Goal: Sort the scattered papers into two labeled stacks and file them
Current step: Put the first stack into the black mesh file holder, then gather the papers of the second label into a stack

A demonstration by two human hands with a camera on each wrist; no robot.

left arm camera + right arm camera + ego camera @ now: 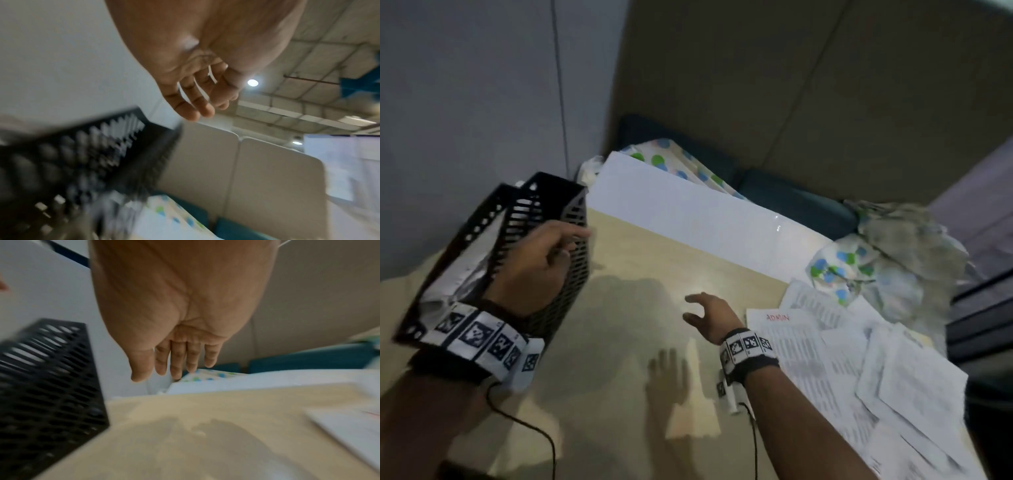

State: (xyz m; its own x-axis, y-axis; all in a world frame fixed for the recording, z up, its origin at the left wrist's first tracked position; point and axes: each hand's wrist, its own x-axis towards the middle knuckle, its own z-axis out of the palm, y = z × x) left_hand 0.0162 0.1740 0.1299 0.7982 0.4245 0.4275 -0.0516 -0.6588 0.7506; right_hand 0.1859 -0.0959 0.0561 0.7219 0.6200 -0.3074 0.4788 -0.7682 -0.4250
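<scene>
Under the left grip [541,263], which is closed on its wall, hangs the black file tray [493,246] with papers inside; right grip [709,317] hovers open, beside scattered papers [842,359] on the bench [654,274].

Black slotted file rack [544,240] tilted at table's left; printed papers [859,359] scattered right
</scene>
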